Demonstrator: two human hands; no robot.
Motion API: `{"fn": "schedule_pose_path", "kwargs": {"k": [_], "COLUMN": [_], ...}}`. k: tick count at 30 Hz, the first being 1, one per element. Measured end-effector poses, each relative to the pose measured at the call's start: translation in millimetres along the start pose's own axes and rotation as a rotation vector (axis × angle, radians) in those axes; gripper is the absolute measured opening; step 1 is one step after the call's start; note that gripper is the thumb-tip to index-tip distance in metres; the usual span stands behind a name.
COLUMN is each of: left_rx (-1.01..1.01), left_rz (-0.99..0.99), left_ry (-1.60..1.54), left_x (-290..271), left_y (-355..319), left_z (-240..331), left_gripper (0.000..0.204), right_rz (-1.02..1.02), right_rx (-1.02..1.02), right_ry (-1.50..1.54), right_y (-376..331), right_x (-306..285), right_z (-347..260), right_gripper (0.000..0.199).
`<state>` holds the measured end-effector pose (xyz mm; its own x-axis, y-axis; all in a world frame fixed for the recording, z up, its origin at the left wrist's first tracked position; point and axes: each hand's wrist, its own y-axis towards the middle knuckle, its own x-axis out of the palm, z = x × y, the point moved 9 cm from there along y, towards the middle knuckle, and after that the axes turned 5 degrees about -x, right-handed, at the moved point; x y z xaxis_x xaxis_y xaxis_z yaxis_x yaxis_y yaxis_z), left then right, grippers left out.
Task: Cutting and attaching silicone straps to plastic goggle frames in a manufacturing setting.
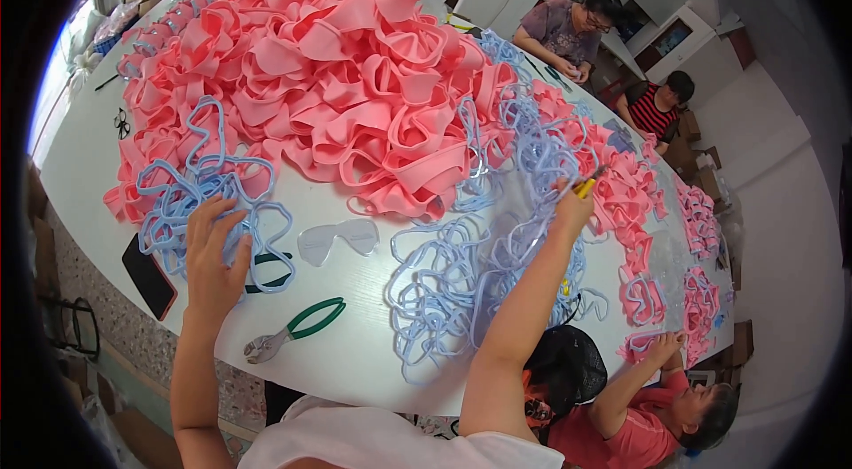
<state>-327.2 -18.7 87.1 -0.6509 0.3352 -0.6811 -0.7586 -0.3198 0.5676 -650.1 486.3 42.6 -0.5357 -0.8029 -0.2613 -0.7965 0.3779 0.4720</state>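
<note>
— Blue rubbery frames (191, 194) under the left hand (213, 252), am I seeing that right?

— Yes. The left hand lies palm down on a small heap of pale blue frames near the worktop's (355, 354) left edge, fingers spread and hooked into the loops. Its grip is loose rather than clenched; it presses and rakes more than it grasps.

— And the right hand (572, 207)?

— Stretched far out over the larger tangle of blue frames (461, 278) in the middle. Its grip is closed on a slim yellow-tipped tool (586, 188), and the fingers also touch blue strands there.

— What lies just beside the hands?

— Between the two arms, on bare white worktop, a clear lens piece (339, 238) lies flat. Closer to the person sit green-handled pliers (293, 331), and a second green-handled tool (266, 272) is partly under the left hand's heap. A dark phone (149, 276) rests at the worktop's left rim.

— Further out?

— A big mound of pink frames (337, 87) covers the far half of the worktop, touching both blue heaps. More pink frames (635, 203) run along the right side.

— Anyone else around?

— A person in red (657, 420) at the lower right reaches to pink pieces; two more people sit at the far right, and another person's hands show at the top edge.
</note>
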Motion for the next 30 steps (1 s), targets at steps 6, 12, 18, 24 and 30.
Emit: {"fn": "schedule_pose_path", "kwargs": {"k": [6, 12, 18, 24, 30], "left_rx": [0.047, -0.264, -0.881, -1.078, -0.945], "left_rz": [-0.247, -0.611, -1.281, -1.24, -1.038], "left_ry": [-0.469, -1.072, -1.616, -1.876, -1.554], "left_x": [62, 161, 212, 211, 184], "left_y": [17, 57, 26, -29, -45], "left_z": [50, 136, 152, 145, 123], "left_gripper": [0.033, 0.051, 0.074, 0.046, 0.04], "right_rz": [-0.121, -0.41, -0.831, -0.98, -0.552], "right_rx": [0.361, 0.263, 0.157, 0.055, 0.116], "right_ry": [1.339, 1.155, 0.745, 0.733, 0.209], "right_y": [-14, -61, -104, -126, -95], "right_x": [-12, -2, 18, 27, 13], "right_z": [-14, -68, -106, -125, -74], "right_gripper": [0.008, 0.019, 0.032, 0.03, 0.019]}}
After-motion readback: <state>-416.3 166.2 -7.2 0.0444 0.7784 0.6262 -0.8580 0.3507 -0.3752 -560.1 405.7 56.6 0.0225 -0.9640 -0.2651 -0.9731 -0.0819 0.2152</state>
